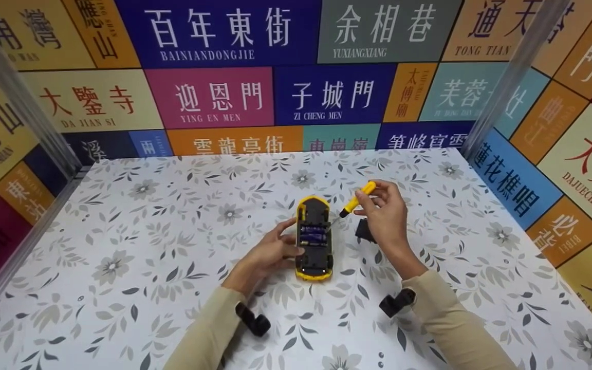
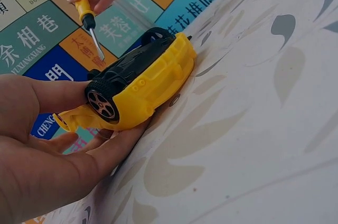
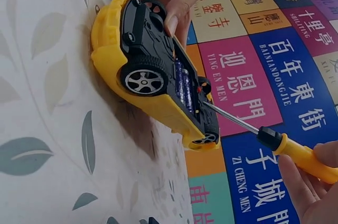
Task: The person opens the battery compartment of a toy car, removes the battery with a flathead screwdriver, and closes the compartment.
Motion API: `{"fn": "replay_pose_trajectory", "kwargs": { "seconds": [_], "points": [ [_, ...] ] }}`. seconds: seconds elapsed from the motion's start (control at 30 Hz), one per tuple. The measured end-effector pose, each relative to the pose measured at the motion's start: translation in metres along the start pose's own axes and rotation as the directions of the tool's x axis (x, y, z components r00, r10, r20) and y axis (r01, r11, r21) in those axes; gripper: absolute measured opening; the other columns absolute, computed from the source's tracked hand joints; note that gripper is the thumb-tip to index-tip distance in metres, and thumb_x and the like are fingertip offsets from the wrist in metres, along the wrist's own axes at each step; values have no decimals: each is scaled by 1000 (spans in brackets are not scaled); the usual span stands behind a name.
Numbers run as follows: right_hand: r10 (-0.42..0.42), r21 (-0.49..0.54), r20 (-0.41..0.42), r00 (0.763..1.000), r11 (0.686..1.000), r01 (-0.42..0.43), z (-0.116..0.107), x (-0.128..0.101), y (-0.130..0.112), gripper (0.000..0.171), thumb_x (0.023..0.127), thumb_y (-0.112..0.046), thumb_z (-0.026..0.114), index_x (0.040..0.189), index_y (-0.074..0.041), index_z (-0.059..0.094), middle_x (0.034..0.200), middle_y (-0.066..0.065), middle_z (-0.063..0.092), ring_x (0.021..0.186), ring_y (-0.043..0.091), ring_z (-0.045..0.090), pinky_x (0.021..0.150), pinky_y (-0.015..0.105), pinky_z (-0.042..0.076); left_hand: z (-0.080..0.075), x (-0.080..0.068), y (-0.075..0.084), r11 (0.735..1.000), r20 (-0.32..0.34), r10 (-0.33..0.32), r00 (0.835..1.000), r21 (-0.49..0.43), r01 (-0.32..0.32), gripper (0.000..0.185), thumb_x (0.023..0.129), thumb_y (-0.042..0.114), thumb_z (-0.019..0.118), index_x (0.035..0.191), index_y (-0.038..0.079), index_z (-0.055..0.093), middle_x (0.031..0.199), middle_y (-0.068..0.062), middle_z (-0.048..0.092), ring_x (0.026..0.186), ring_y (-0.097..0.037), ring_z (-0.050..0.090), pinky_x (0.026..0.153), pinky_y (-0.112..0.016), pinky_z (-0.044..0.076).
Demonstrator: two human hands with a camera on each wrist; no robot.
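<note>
A yellow toy car [image 1: 314,262] lies upside down, its black underside facing up. Purple batteries [image 3: 183,84] show in the uncovered compartment in its belly. My left hand [image 1: 270,252] grips the car by its side, thumb on the underside near a wheel [image 2: 101,104]. Between thumb and fingers, my right hand [image 1: 387,213] holds a screwdriver [image 1: 358,199] by its yellow handle. In the right wrist view the screwdriver's metal shaft [image 3: 232,117] points at the edge of the battery compartment, its tip overlapping the car there.
A small black piece [image 1: 364,230] lies on the table just beside my right hand, partly hidden by it. The table has a white cloth with a leaf and flower print [image 1: 142,190]. Walls with coloured sign panels [image 1: 208,97] stand behind and at both sides.
</note>
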State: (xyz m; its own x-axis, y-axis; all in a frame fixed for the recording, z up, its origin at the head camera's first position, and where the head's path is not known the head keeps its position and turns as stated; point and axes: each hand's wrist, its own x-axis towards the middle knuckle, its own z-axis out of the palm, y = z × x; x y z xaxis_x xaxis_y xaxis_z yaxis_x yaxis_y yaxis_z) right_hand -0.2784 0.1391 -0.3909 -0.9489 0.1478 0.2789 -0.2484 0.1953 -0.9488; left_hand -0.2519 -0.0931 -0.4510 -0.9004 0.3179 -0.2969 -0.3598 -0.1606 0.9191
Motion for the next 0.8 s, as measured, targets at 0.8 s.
{"fn": "replay_pose_trajectory", "kwargs": {
  "seconds": [0.8],
  "points": [
    [67, 5, -50, 997, 998, -66, 5, 2, 10, 42, 96, -14, 67, 133, -1, 49, 117, 17, 66, 86, 7, 66, 68, 21, 61, -2, -1, 1, 1000, 32, -16, 999, 2, 16, 87, 90, -9, 59, 161, 21, 17, 145, -23, 52, 109, -29, 68, 97, -48, 57]
  ]
}}
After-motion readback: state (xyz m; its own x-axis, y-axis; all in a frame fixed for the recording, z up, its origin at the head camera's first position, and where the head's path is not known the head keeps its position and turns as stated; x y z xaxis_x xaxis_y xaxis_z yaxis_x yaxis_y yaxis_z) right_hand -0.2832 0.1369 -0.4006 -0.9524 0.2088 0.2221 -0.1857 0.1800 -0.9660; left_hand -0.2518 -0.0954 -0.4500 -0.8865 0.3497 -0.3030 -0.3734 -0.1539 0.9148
